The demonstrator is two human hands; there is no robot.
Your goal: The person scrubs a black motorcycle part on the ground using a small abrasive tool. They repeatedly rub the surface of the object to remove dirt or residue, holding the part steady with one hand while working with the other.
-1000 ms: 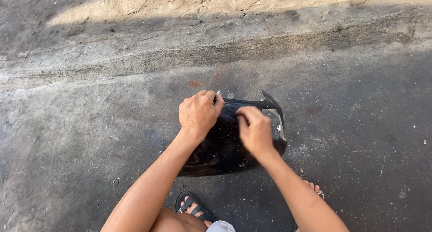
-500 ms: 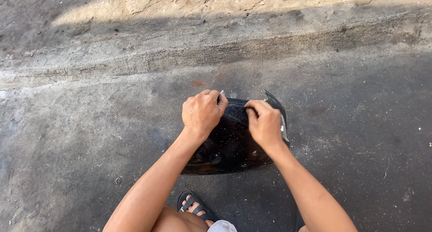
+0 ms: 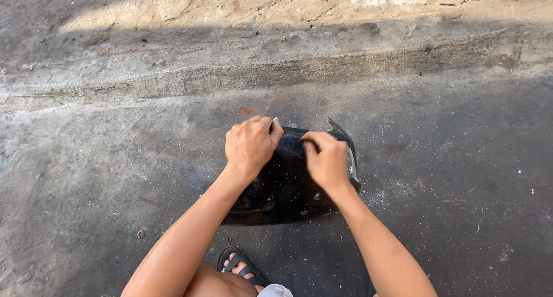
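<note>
We clamp the left hand (image 3: 250,145) over the far upper edge of the black plastic fairing panel (image 3: 288,184); the right hand (image 3: 326,160) pinches the same edge just beside it. The panel lies on the concrete ground (image 3: 115,159) beneath both grips, long axis left-to-right, pointed tip far-right.

Bare forearms, black strapped sandal (image 3: 241,268)

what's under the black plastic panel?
The glossy black curved plastic panel lies on grey concrete ground, which shows all around it. The left hand and right hand cover its far edge. Anything beneath the panel itself is hidden.
</note>
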